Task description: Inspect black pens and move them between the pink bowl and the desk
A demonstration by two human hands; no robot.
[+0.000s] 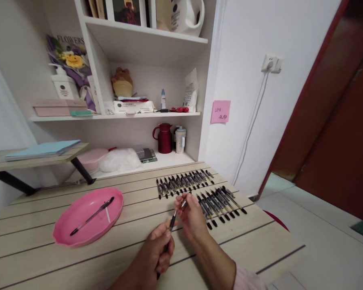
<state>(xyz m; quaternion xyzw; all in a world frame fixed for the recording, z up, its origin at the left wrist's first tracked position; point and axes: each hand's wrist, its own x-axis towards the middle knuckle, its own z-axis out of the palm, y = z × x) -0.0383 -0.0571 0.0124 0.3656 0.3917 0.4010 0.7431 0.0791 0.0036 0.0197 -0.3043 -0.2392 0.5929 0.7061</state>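
My left hand [159, 249] is closed around a black-gripped pen [172, 221], whose front end points up and away toward my other hand. Between the fingertips of my right hand [193, 215] is a small clear-and-silvery pen piece [184, 203], close to the pen's front end; whether the two touch I cannot tell. Right of that hand lies a slanted row of pens [220, 203] with black ends. Beyond both hands is a second row of black-and-clear pens or pen parts [181, 183]. To the left, a pink plate [60, 225] holds one pen [92, 216] and a thin white strip [108, 214].
A slatted wooden table [109, 262] carries everything, its right edge near the pen row. At the left stands a raised board [33, 161] on black legs. Behind are white shelves [145, 30] with a red jug [165, 139] and a plastic bag [120, 160].
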